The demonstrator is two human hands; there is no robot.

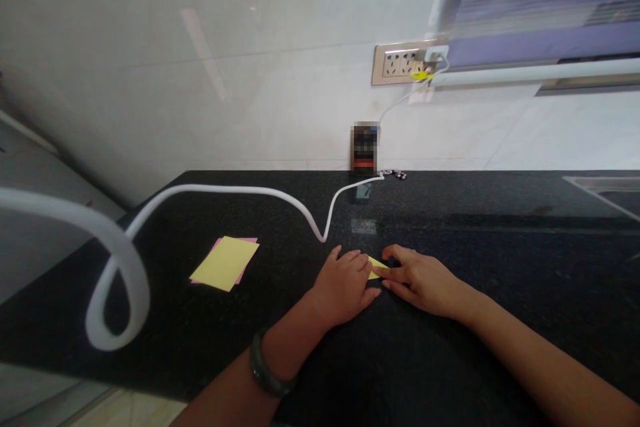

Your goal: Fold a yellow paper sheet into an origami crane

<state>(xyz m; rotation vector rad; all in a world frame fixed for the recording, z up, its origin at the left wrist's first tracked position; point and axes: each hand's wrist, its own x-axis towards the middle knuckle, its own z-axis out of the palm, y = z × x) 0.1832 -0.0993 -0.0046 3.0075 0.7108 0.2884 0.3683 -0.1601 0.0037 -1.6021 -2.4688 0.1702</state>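
Note:
A small folded piece of yellow paper (pixel 377 265) lies on the dark speckled countertop (pixel 320 367) between my two hands. My left hand (pixel 345 287) has its bent fingers over the left part of the paper, holding it down, with the thumb stretched out below. From the other side, my right hand (pixel 423 278) rests its index finger on the paper; its fingers are apart, and the thumb lies on the counter. The left fingers hide much of the paper. Further left is a yellow sheet (pixel 225 262) on top of a pink sheet (pixel 249 240).
A thick white cable or holder arm (pixel 230 189) curves across the counter and loops at the left. A phone-like device (pixel 365 148), its screen blurred, leans against the tiled wall, beside a beaded string (pixel 399 174). Above is a wall socket (pixel 400 65) with a white charger (pixel 434 53).

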